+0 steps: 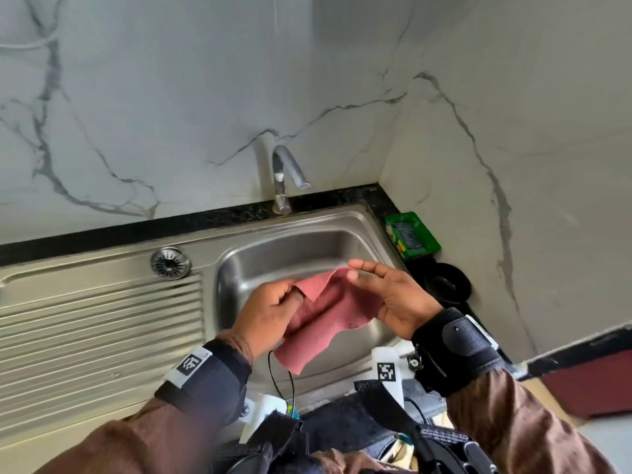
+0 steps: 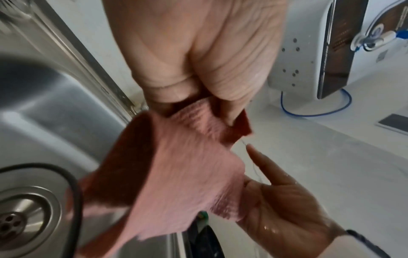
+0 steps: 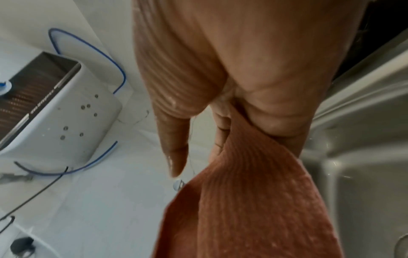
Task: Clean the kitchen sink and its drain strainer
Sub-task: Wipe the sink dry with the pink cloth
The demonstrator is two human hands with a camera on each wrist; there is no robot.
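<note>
— What are the hands doing?
— The left hand [image 1: 270, 311] is pinching a pink cloth [image 1: 325, 323]; the right hand [image 1: 393, 295] is gripping its other edge, forefinger straight.
— And the sink [image 1: 301, 251]?
— Lying right beneath both hands. The drain strainer [image 1: 170, 263] is sitting well left of the left hand, on the drainboard [image 1: 102, 323].

We can read no text anywhere: the square markers [image 1: 190, 364] on both wrist bands are only coded patterns, and the print on the white appliance [image 3: 64, 122] is blurred
</note>
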